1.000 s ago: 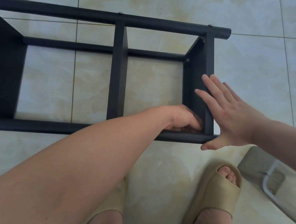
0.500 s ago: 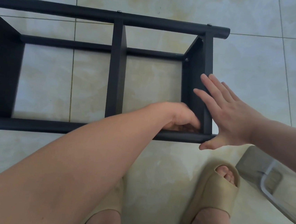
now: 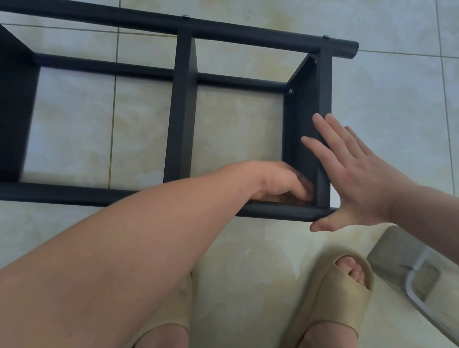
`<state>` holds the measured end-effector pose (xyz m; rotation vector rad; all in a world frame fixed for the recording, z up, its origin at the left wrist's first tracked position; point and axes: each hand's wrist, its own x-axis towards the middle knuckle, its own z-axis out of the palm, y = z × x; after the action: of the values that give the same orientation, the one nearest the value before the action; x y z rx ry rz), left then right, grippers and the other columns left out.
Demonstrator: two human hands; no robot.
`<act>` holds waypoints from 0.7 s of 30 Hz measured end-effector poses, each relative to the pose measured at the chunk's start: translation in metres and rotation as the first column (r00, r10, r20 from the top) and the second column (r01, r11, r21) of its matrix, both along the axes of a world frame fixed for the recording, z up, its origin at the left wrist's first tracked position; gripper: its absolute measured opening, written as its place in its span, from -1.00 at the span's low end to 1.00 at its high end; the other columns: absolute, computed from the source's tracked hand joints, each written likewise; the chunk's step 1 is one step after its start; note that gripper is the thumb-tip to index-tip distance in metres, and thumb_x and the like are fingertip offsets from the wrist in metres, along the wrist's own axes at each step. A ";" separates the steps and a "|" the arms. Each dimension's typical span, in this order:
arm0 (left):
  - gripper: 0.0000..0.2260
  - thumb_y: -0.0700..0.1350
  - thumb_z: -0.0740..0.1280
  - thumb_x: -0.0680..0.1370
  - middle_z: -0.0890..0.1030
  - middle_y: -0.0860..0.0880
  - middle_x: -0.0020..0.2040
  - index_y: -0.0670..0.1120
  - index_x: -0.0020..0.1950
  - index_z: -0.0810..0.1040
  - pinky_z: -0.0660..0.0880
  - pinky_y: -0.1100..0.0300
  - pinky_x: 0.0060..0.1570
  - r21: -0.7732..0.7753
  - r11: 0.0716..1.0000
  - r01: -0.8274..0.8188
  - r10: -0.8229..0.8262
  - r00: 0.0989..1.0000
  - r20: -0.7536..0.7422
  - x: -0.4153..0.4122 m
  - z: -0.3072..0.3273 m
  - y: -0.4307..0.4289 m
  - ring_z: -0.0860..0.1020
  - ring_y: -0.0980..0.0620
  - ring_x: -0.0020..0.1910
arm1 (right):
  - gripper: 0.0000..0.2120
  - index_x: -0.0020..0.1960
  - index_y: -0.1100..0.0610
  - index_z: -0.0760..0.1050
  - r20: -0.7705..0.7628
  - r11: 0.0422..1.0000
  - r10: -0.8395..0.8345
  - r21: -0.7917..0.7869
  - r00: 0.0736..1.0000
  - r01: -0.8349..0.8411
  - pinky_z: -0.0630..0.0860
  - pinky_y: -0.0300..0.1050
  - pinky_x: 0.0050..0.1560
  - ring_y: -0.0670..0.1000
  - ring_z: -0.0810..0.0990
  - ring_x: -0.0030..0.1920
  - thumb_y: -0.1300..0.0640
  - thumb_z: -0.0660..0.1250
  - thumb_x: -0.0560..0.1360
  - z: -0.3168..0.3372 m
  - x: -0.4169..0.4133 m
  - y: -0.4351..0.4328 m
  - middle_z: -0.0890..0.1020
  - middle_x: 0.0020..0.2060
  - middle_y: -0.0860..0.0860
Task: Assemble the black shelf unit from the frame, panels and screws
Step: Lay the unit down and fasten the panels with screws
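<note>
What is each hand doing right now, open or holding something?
Left hand: fingers curled in a corner of the shelf unit; any grip is hidden.
Right hand: open, flat against the end panel.

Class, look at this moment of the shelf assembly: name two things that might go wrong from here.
The right hand only presses flat on the end panel, with no grip; if it slips, the panel may tilt.
The left hand works in the tight corner by the near rail, its fingertips hidden; they may get pinched there.
</note>
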<state>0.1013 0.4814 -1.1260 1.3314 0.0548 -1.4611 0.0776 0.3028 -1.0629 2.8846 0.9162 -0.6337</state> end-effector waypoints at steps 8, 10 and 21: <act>-0.96 -0.22 0.43 0.49 0.72 -0.11 -0.22 -0.18 -0.10 0.67 0.59 0.07 0.01 0.134 0.988 0.076 -0.077 0.997 0.007 0.004 0.004 -0.005 0.70 -0.08 -0.17 | 0.35 0.62 0.20 -0.05 -0.002 1.000 -0.002 0.007 1.000 0.002 0.07 0.33 0.55 0.22 -0.22 0.62 -0.74 0.05 0.17 0.000 0.000 -0.001 -0.21 0.62 0.18; -0.97 -0.29 0.43 0.48 0.68 -0.10 -0.29 -0.18 -0.14 0.65 0.59 0.09 -0.02 0.144 0.987 0.077 -0.078 0.997 0.006 0.010 0.009 -0.008 0.65 -0.03 -0.26 | 0.35 0.63 0.20 -0.05 -0.004 1.000 -0.004 0.007 1.000 0.004 0.06 0.32 0.55 0.21 -0.23 0.62 -0.75 0.04 0.17 -0.001 0.000 0.000 -0.22 0.62 0.18; -0.90 -0.35 0.38 0.50 0.66 -0.15 -0.21 -0.23 -0.02 0.63 0.57 0.01 0.16 0.127 0.988 0.084 -0.083 0.996 -0.009 0.012 0.008 -0.010 0.64 -0.07 -0.15 | 0.36 0.63 0.21 -0.03 -0.001 1.000 -0.005 0.006 1.000 0.005 0.07 0.32 0.56 0.21 -0.22 0.62 -0.73 0.08 0.17 0.000 0.000 -0.001 -0.20 0.62 0.20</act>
<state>0.1131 0.4718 -1.1182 1.4490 0.0974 -1.5525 0.0775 0.3020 -1.0630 2.8927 0.9125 -0.6335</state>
